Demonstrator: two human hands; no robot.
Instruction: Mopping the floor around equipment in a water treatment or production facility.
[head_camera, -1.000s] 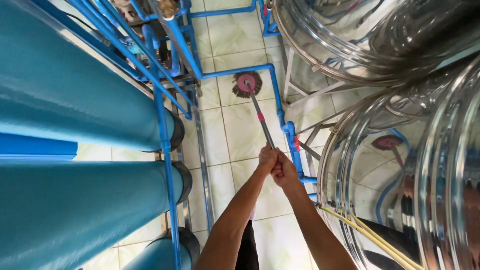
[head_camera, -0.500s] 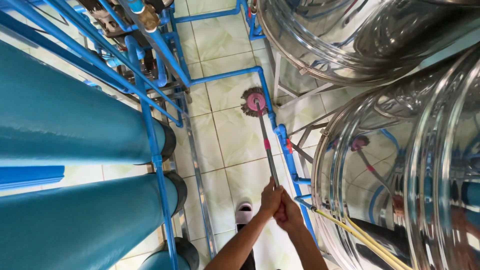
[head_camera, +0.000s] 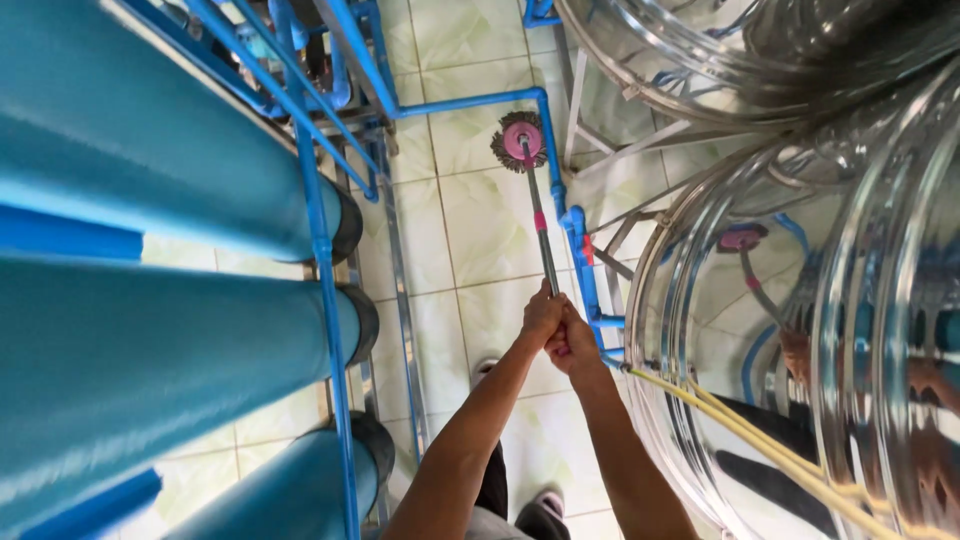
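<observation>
Both my hands grip the metal pole of a mop. My left hand is uppermost on the pole, and my right hand wraps around just below and beside it. The round pink mop head with grey strands rests on the pale tiled floor, close to a blue pipe. My feet show at the bottom edge.
Large blue cylinders on a blue pipe frame fill the left side. Shiny steel tanks stand on the right, with blue pipes along the floor and yellow cables running beside the tank.
The view has shifted; the mop head has slid farther away along the floor toward the blue pipe. My hands keep the same grip on the pole.
</observation>
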